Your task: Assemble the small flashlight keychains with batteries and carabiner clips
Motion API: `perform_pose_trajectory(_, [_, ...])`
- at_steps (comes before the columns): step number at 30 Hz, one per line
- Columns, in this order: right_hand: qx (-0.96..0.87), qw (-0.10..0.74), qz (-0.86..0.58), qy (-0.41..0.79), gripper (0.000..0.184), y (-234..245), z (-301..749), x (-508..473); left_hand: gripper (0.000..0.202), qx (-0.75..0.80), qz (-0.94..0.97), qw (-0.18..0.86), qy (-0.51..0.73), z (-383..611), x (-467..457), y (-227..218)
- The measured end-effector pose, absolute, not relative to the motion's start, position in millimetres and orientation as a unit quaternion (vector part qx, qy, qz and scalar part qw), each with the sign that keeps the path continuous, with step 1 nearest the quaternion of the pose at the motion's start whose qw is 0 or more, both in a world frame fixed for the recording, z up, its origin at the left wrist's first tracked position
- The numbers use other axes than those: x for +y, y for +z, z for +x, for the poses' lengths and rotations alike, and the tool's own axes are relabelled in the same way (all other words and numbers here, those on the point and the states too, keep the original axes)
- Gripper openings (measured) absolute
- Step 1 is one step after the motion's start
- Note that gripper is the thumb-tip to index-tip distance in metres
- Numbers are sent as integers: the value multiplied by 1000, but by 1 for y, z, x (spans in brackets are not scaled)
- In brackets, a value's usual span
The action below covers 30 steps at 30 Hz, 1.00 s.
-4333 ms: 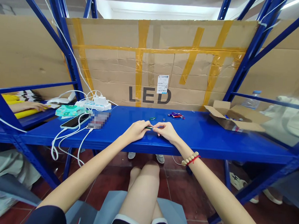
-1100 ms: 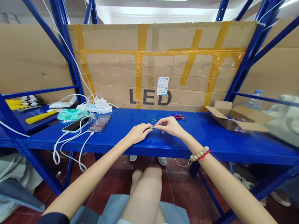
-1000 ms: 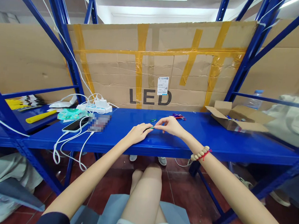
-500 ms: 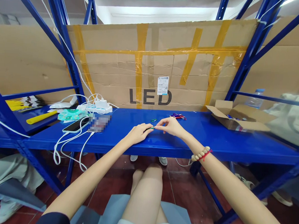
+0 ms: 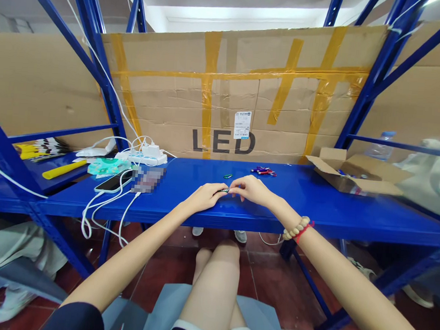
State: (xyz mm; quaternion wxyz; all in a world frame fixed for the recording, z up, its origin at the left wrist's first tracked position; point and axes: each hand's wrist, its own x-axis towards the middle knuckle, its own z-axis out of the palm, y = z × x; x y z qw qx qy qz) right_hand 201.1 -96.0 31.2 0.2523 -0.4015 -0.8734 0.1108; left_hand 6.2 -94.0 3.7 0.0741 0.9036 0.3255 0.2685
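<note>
My left hand [image 5: 206, 196] lies at the middle of the blue table, its fingers closed on a small green clip [image 5: 224, 190] that looks like a carabiner. My right hand [image 5: 252, 189] meets it from the other side, thumb and forefinger pinched at the clip's right end. Whatever tiny part sits between those fingertips is too small to make out. Just behind the hands lies another green carabiner [image 5: 228, 176]. Farther right is a small heap of purple and red clips [image 5: 264, 171] with metal parts.
An open cardboard box [image 5: 358, 177] with small items stands at the right. On the left are a phone [image 5: 114, 181], white cables, a power strip [image 5: 145, 155], a green packet [image 5: 109, 167] and a yellow tube [image 5: 64, 169]. A taped cardboard sheet [image 5: 163, 111] backs the blue table [image 5: 300, 206].
Both hands stay together at the clip, with the right fingers shifting slightly at its end. The whole view has moved a little.
</note>
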Motion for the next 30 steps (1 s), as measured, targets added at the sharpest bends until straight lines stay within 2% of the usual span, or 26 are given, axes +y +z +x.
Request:
perform_pose_trajectory(9, [-870,275,-366,180,34,16,197,-78,24,335,900,38,275,6,-93,2])
perform_pose_trajectory(15, [-802,328,-378,325,36,13,185,-95,22,347,896,-37,275,7,-95,2])
perform_pose_trajectory(21, [-735,311,-413,440,28,18,179,-97,22,347,899,-59,259,8,-95,3])
perform_pose_trajectory(26, [-693,317,-436,478,23,20,179,-97,22,356,895,-41,265,9,-96,4])
perform_pose_trajectory(30, [-716,292,-449,448,25,21,178,-99,23,376,889,-27,259,9,-96,5])
